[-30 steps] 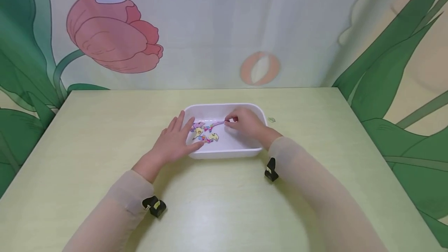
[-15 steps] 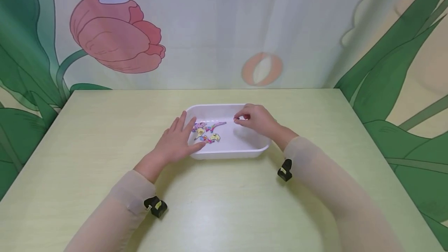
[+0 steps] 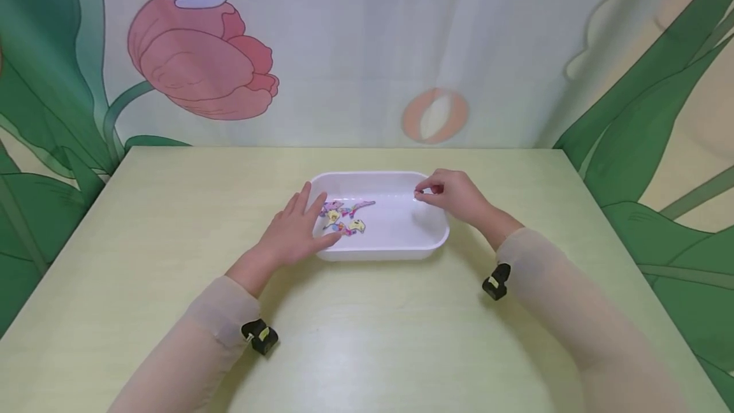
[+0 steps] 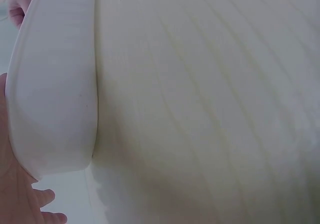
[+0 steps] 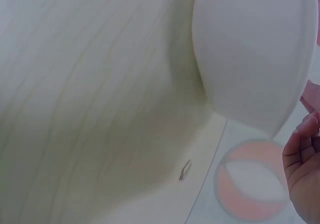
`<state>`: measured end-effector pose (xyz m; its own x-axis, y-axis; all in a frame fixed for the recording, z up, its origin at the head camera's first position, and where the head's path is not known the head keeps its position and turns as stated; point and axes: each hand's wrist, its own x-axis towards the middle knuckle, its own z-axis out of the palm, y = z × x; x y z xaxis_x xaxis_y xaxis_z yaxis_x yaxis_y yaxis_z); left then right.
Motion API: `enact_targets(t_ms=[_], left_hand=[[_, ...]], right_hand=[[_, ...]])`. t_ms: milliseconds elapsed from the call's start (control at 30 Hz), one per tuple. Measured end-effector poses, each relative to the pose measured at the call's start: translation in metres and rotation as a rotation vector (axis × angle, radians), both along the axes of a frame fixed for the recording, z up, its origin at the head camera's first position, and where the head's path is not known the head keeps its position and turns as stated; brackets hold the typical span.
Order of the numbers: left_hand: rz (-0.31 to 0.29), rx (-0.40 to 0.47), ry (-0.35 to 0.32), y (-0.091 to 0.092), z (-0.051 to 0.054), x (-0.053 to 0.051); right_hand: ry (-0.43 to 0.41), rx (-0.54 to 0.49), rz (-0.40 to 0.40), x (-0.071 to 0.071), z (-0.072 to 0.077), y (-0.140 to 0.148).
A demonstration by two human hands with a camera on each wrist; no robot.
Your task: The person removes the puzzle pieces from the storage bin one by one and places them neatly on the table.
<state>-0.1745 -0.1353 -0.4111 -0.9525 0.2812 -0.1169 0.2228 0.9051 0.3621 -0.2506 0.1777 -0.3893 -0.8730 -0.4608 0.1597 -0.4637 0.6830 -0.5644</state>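
The white tray holds several small colourful flat pieces bunched in its left half. My left hand rests spread over the tray's left rim, with the thumb along the near left corner. In the left wrist view, part of that hand lies against the tray wall. Above the tray's right end, my right hand pinches a tiny dark reddish item between thumb and fingertips; its shape cannot be made out. The right wrist view shows the curled fingers of this hand beyond the tray.
A small loose piece lies on the pale wooden table beside the tray, near the back edge. Behind the table hangs a printed curtain with a pink flower and green leaves.
My right hand has moved right, from over the tray's middle to its right end, still pinching the small item. The head view has shifted slightly; my left hand stays on the rim.
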Motion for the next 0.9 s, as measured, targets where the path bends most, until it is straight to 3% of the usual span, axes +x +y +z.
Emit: enact_targets(t_ms=[333, 700, 900], left_hand=[[0.008, -0.009, -0.008, 0.0, 0.001, 0.001], [-0.001, -0.011, -0.001, 0.0, 0.002, 0.001], [0.002, -0.003, -0.007, 0.001, 0.002, 0.001]], right_hand=[[-0.03, 0.046, -0.084, -0.003, 0.001, 0.03], [-0.06, 0.095, -0.155, -0.009, -0.008, 0.059], [-0.117, 0.128, -0.219, -0.016, -0.016, 0.075]])
